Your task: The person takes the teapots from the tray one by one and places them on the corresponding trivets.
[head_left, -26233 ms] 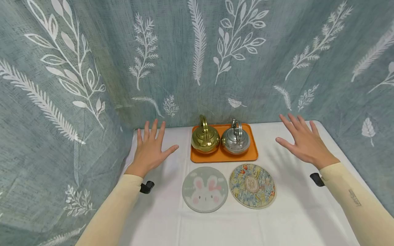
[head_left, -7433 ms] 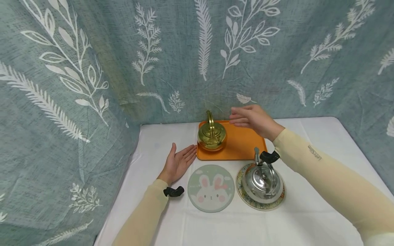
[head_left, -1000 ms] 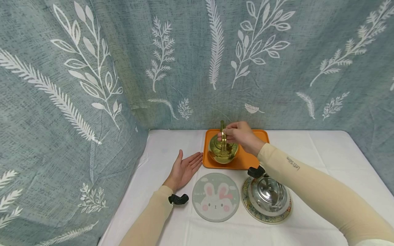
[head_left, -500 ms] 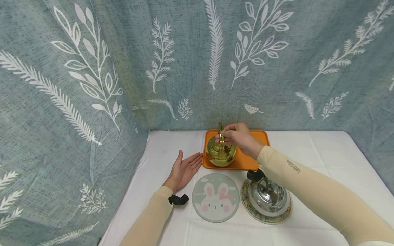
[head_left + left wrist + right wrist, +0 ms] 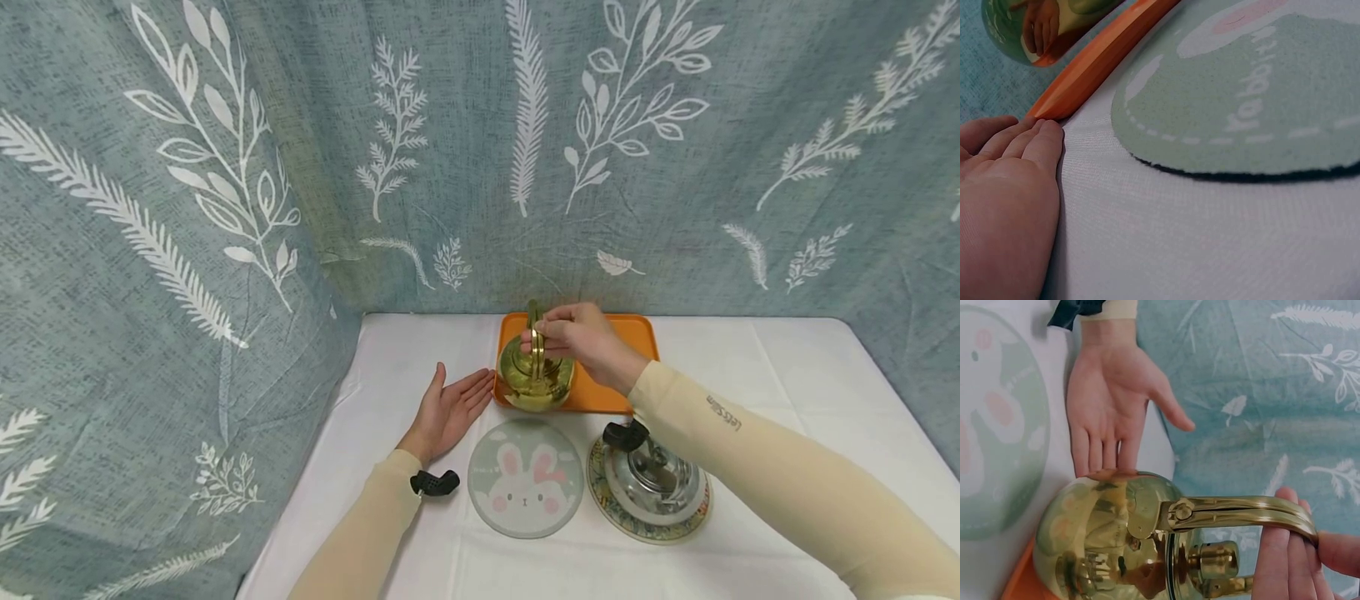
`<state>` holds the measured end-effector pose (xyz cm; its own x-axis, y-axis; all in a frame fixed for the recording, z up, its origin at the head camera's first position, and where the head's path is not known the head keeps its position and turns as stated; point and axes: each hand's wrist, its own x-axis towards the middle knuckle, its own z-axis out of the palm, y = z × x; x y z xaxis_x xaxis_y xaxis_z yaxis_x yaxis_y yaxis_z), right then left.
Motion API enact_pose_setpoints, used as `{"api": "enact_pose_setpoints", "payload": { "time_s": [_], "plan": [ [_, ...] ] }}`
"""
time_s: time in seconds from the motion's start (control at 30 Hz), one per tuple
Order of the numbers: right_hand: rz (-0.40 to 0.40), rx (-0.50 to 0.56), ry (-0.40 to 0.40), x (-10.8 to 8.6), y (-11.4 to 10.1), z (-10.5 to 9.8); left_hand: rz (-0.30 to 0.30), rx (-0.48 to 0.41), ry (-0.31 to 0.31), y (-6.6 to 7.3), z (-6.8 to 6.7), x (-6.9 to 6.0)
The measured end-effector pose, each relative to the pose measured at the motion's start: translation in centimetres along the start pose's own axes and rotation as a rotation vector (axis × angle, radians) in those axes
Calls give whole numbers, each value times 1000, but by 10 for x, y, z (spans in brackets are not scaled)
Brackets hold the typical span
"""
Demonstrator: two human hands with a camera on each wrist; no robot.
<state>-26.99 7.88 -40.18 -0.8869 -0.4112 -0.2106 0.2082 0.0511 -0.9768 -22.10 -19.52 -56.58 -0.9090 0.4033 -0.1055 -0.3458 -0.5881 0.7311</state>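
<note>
My right hand point(image 5: 581, 337) grips the arched handle point(image 5: 1241, 512) of a shiny gold teapot point(image 5: 534, 396), fingers hooked under it and thumb across the top. The teapot looks slightly raised over the left part of an orange tray point(image 5: 618, 392); its body overlaps the tray's front edge. My left hand point(image 5: 446, 412) lies palm up on the white cloth with straight fingers. In the left wrist view its fingertips point(image 5: 1050, 128) touch the tray's rim. In front of the tray is a round grey-green rabbit mat point(image 5: 525, 500).
A silver teapot point(image 5: 652, 500) stands on a round floral mat point(image 5: 611, 508) at the right, partly hidden by my right sleeve point(image 5: 750, 450) and the black wrist camera point(image 5: 625, 435). Blue-green leaf-patterned curtains point(image 5: 450, 125) hang behind and left of the white tablecloth point(image 5: 765, 375).
Earlier, the silver teapot passed from the tray to the floral mat. Over the last second, my right hand has shifted the gold teapot slightly left and nearer; my left hand stays at the tray.
</note>
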Motion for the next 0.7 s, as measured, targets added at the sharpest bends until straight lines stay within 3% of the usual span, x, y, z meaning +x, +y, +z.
{"api": "enact_pose_setpoints", "payload": {
  "time_s": [0.7],
  "plan": [
    [-27, 50, -52, -17, 4, 4, 7, 25, 8, 0, 0, 1]
  ]
}}
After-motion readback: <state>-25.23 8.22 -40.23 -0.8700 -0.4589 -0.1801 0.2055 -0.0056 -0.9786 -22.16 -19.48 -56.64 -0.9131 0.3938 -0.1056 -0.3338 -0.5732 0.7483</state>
